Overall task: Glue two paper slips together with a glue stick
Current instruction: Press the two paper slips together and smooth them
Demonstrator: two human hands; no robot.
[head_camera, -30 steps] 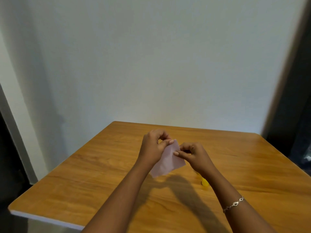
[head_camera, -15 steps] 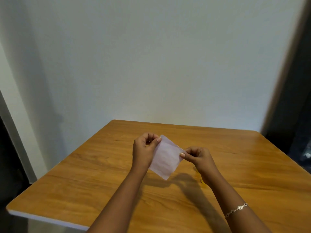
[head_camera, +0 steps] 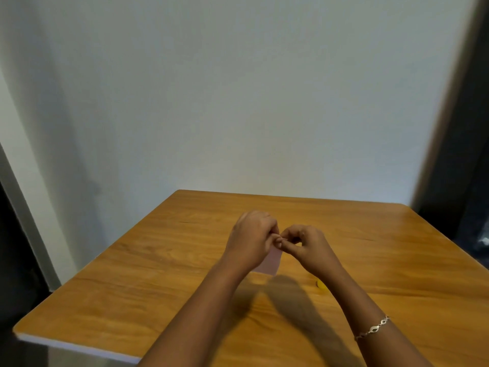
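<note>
Desk (head_camera: 132, 287) of wood fills the lower view, bare but for a yellow glue stick (head_camera: 321, 284) peeking out beside the right forearm. Above it the left hand (head_camera: 251, 241) and right hand (head_camera: 304, 245) meet, fingertips touching, each grip pinched on the top edge of the pale paper (head_camera: 272, 263), which hangs below them. Whether one slip or two, I cannot tell. Paper looks light and limp; hold it by edges, gently, lest it crease.
</note>
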